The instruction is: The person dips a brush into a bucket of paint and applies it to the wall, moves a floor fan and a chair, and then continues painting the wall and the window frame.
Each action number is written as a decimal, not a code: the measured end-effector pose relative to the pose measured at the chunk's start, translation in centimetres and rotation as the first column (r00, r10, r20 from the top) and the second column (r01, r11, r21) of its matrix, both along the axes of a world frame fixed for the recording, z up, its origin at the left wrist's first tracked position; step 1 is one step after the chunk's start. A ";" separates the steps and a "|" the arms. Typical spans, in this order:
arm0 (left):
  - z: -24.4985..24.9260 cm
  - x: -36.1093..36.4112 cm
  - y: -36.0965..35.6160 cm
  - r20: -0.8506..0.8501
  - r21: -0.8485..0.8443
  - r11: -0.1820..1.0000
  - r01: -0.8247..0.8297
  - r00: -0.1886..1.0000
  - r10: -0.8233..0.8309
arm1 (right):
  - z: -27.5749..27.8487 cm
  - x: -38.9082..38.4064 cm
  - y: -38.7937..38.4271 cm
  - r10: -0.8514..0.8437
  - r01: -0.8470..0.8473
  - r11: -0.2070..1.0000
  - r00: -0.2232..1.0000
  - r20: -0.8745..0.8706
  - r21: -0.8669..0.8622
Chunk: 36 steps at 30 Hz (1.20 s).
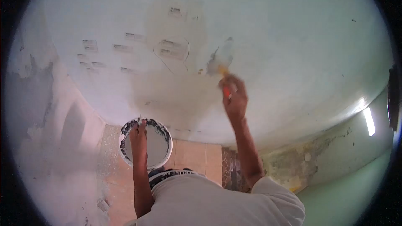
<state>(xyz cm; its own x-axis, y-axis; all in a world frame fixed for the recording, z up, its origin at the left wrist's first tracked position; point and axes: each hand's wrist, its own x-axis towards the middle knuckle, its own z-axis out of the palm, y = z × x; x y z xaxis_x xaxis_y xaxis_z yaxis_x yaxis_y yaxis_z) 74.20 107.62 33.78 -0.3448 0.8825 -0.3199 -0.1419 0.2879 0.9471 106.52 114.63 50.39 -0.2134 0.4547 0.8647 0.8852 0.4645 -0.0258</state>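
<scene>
My right hand (233,94) is raised to the wall, its fingers closed round what looks like a paintbrush (223,70) with a red handle and a yellowish end. The brush end is blurred and meets the wall at a grey patch (213,67). Lower left, my left hand (139,136) grips the far rim of a round white bucket (168,150). Pale grey-white paint (157,146) fills much of the bucket, and dark smears coat its inner wall near the rim.
The pale green wall (272,58) carries several printed labels, a pencilled loop and damp-looking stains. A side wall (37,113) with grey patches stands at left. Below are floor tiles (190,152), and a stained, peeling lower wall (307,161) lies at right.
</scene>
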 end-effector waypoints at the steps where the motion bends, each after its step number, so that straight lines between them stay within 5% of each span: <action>1: -0.9 0.3 0.4 0.029 0.030 0.999 -0.031 0.999 0.030 | 2.3 0.1 -0.2 0.034 -0.033 0.997 0.999 -0.013 0.067; 4: -2.1 0.4 0.5 0.119 0.100 0.994 -0.037 0.993 0.024 | 8.1 -0.8 -0.9 0.051 -0.036 0.965 0.997 -0.051 0.261; 7: -3.8 0.3 1.0 -0.155 0.460 0.887 0.041 0.987 0.035 | 5.2 -0.6 0.5 -0.020 0.019 0.986 1.000 0.005 0.166; 9: -0.4 0.2 -0.1 0.015 0.119 0.992 0.033 0.999 -0.035 | -1.2 -1.1 1.4 -0.012 0.010 1.000 0.998 0.057 0.024; 14: 1.1 0.4 -0.4 0.059 0.081 0.997 -0.016 0.998 0.011 | -0.9 -3.0 -1.6 0.129 -0.123 0.967 0.992 0.014 -0.223; 19: 0.9 0.6 -1.2 0.089 0.179 0.984 -0.010 0.996 -0.006 | 8.5 -1.6 -2.7 0.006 -0.013 0.986 0.999 0.046 0.166; 22: -1.1 0.5 -1.4 0.119 0.148 0.989 -0.019 0.993 0.001 | 8.3 -1.8 -2.4 0.067 -0.066 0.956 0.998 0.007 0.284; 24: -2.9 0.6 -0.7 -0.035 0.284 0.958 -0.032 0.998 0.044 | 3.8 -1.1 -1.2 0.013 -0.019 0.991 0.999 0.040 0.130; 26: -1.9 0.5 -0.2 -0.038 0.224 0.974 -0.024 0.999 0.033 | -1.7 -3.2 -1.2 -0.089 -0.017 0.947 0.945 -0.314 -0.320; 28: -0.8 0.5 0.2 0.013 0.122 0.992 -0.018 1.000 0.016 | -4.7 -3.2 -1.8 0.085 -0.062 0.968 0.992 0.088 -0.241; 32: -0.6 0.4 0.4 0.007 0.082 0.997 -0.007 1.000 0.006 | -3.6 -3.5 -1.9 0.122 -0.131 0.941 0.991 -0.047 -0.313; 36: -1.5 0.3 1.0 0.098 0.087 0.996 -0.011 0.995 0.003 | 4.1 -2.0 -1.1 0.008 -0.003 0.999 0.995 -0.095 0.048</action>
